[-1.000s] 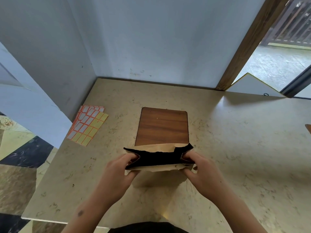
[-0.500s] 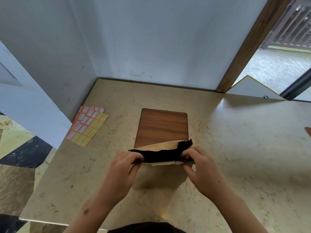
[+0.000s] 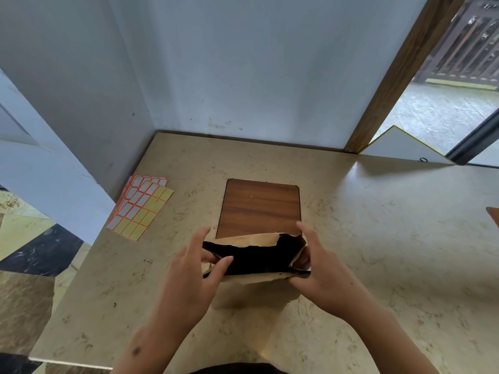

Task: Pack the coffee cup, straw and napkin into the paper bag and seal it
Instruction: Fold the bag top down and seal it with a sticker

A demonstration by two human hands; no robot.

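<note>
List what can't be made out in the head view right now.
- Paper bag contents: the mouth is black shadow, so cup, straw and napkin can't be confirmed.
- Right hand thumb: hidden by the bag's edge.
- Brown object at the right: cut off by the frame edge.

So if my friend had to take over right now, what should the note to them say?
Left hand: pinching the left end of the paper bag mouth.
Right hand: holding the right end.
Bag: stands on the table in front of the wooden board, its mouth open and dark inside, so the cup, straw and napkin can't be seen.
Sticker sheets: lying at the left.
Left to do: close the top and seal it.
</note>
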